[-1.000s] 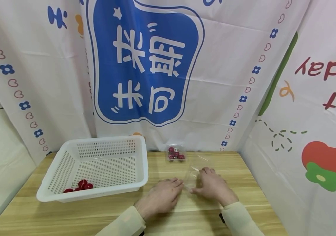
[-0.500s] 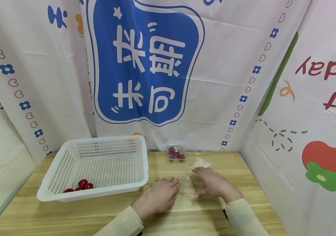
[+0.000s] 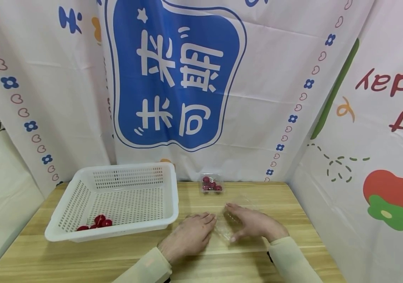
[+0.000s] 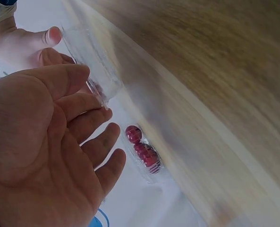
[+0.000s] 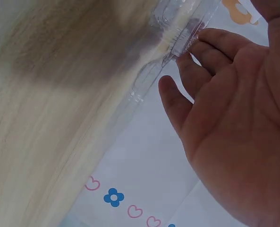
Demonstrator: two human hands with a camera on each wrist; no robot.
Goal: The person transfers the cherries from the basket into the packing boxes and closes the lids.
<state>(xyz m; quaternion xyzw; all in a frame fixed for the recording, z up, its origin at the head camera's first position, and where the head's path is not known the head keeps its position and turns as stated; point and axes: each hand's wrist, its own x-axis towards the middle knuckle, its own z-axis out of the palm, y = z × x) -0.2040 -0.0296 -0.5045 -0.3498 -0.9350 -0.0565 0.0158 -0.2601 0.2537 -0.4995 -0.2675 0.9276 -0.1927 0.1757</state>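
A clear plastic clamshell box (image 3: 221, 229) lies unfolded on the wooden table between both hands. My left hand (image 3: 191, 235) lies beside it, with loosely bent fingers reaching its left edge. My right hand (image 3: 256, 224) spans the box's right part, thumb and fingers spread apart. In the right wrist view, the fingertips meet the clear box (image 5: 184, 35). The left wrist view has the right thumb by one end of the box (image 4: 95, 56). Transparency makes the lid's outline faint. Behind stands a second clear box (image 3: 211, 183) with several small, round, dark red fruits.
On the left stands a white perforated plastic basket (image 3: 116, 232), with several round red fruits (image 3: 99, 221) in its front left corner. A printed white curtain (image 3: 258, 118) hangs along the table's back edge, and another printed sheet (image 3: 346, 196) borders the right side.
The lid, raised behind my right hand half a second ago, now lies lower and flatter. My right fingers have shifted slightly left over the box. The left hand has barely moved.
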